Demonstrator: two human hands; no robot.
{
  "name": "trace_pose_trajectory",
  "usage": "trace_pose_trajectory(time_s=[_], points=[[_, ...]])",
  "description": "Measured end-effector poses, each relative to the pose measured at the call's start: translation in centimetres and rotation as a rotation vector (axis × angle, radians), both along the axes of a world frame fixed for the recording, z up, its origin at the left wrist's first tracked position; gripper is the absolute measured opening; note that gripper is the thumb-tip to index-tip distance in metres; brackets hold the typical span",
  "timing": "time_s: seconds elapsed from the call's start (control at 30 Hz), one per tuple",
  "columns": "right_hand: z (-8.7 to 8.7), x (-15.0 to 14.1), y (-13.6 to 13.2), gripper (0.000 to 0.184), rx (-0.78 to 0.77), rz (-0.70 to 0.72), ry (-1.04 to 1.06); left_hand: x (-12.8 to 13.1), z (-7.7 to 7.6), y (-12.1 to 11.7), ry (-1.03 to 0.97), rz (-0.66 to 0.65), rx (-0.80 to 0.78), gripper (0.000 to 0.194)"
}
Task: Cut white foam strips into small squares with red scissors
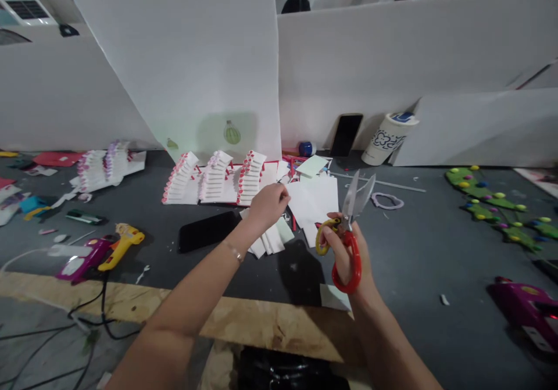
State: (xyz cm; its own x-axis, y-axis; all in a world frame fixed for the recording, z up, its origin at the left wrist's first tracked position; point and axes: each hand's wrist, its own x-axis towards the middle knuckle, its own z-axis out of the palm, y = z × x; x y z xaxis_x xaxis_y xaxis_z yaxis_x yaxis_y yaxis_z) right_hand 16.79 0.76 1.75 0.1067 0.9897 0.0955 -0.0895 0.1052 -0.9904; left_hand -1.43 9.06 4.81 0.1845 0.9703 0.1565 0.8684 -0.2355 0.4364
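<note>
Right hand (344,253) grips open scissors (350,204) by the loops, likely for control. Left hand (267,207) curls near papers (316,201), grasp unclear.

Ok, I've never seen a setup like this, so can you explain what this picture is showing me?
There is no robot here: the two bare hands belong to a person. The single picture comes from a camera worn on their head, looking forward and down.

The right hand holds scissors, blades open and pointing away from the person. The left hand is over the papers near the middle; whether its fingers pinch anything, I can't tell.

On the dark table lie white sheets, a black phone and, off to the left, a yellow glue gun. Towards the back, a patterned cup leans beside a second phone.
</note>
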Motion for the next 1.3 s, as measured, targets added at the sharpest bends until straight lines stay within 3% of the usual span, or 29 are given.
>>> trace_pose_trajectory(time_s=[0.17,0.27,0.37,0.5,0.63,0.73,0.8,0.87,1.0,1.1,1.2,1.3], points=[[-0.1,-0.2,0.2,0.027,0.009,-0.019,0.053,5.0,-1.8,7.7,0.252,-0.137,0.159,0.046],[-0.1,-0.2,0.4,0.026,0.012,-0.036,0.082,6.6,-3.1,11.2,0.308,-0.16,0.143,0.054],[-0.1,-0.1,0.5,0.025,0.013,-0.033,0.087,7.1,-3.6,13.2,0.292,-0.172,0.065,0.05],[-0.1,0.0,0.6,0.023,0.017,-0.034,0.098,6.9,-3.2,13.7,0.27,-0.189,0.037,0.034],[-0.1,-0.1,0.7,0.025,0.016,-0.073,0.127,5.9,-1.6,12.5,0.224,-0.152,0.089,0.034],[-0.3,0.0,1.0,0.03,0.008,-0.166,0.133,4.3,0.0,9.9,0.119,-0.071,0.155,0.036],[-0.3,0.1,1.2,0.033,0.007,-0.233,0.132,2.8,0.8,7.3,-0.188,0.01,0.205,0.033],[-0.4,0.3,1.4,0.036,0.022,-0.278,0.125,1.2,1.2,4.3,-0.487,0.051,0.103,0.03],[-1.0,0.8,1.8,0.045,0.047,-0.314,0.155,-1.3,0.7,-1.2,-0.893,0.078,-0.242,0.028],[-1.9,1.1,2.2,0.053,0.003,-0.195,0.207,-1.7,-0.5,-3.8,-1.077,0.088,-0.384,0.032],[-2.8,1.2,2.4,0.053,-0.056,-0.085,0.18,-1.4,-1.6,-4.9,-1.115,0.072,-0.441,0.032],[-3.3,1.3,2.4,0.048,-0.057,-0.088,0.077,-1.6,-2.3,-5.2,-1.043,0.081,-0.365,0.024]])
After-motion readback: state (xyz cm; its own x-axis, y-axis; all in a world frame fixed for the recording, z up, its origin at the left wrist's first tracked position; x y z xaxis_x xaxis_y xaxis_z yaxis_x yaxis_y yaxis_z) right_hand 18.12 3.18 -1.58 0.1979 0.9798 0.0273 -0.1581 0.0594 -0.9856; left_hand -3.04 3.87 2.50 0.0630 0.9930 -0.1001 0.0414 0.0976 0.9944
